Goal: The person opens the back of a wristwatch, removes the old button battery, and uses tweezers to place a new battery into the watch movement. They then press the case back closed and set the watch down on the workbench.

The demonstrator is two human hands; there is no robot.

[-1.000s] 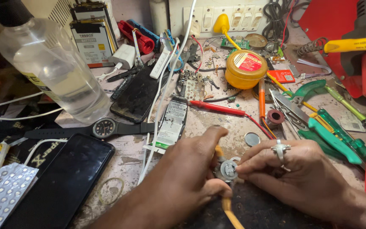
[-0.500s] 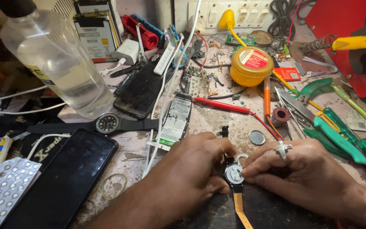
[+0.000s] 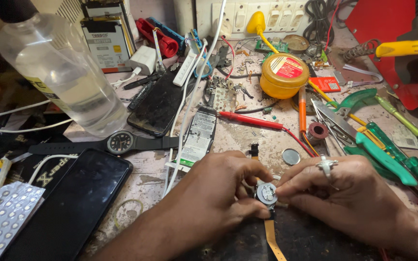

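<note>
Fingers (image 3: 247,170) of the left hand (image 3: 209,203) are pinching the near edge of a small wristwatch (image 3: 266,193), and the fingertips of the right hand (image 3: 349,198), ring on one finger, are closing on it from the other side. Both hands are gripping that watch between them, right over the dark mat (image 3: 306,241) at the bench's front edge. Its back is showing, open and silvery, with a tan strap (image 3: 273,239) trailing down toward the wearer and a darker strap end (image 3: 254,150) poking out beyond the fingers.

This looks like a light, fiddly thing, and the exposed inside is likely fragile; I'd judge the rim of the case is the safe place to hold, not the strap, which is flopping loose.

Just past the right fingertips a round button cell (image 3: 291,156) is lying on the bench. Further off, a red probe (image 3: 252,120) and a yellow tin (image 3: 284,76). Out to the left of the fingers, a black watch (image 3: 120,142), a dark phone (image 3: 68,203) and a clear bottle (image 3: 64,72).
</note>
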